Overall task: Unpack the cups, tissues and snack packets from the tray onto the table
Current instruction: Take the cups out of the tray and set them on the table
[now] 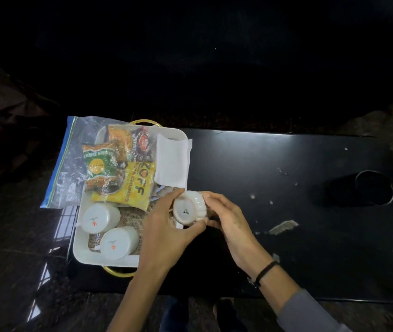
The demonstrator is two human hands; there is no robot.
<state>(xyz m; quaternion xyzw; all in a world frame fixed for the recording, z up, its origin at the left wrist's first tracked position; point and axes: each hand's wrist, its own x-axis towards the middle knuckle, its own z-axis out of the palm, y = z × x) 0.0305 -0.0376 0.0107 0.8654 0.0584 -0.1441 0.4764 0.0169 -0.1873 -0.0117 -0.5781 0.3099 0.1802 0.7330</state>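
A white tray [80, 256] with gold handles sits on the left end of the black table [286, 212]. Two white cups [99, 218] [118, 243] lie upside down in its near part. A clear zip bag [70, 164] with snack packets, among them a yellow packet [130, 185], lies across its far part. A white tissue [171, 161] rests at the tray's right side. A small ribbed white cup [188, 208] is tipped, base toward me, above the tray's right edge. My left hand [164, 226] and my right hand [226, 216] both grip it.
A round hole [374, 188] is cut into the table's right part. Pale chips and scuffs [283, 227] mark the black top. A dark tiled floor [22, 271] lies at the left, and the surroundings beyond the table are too dark to read.
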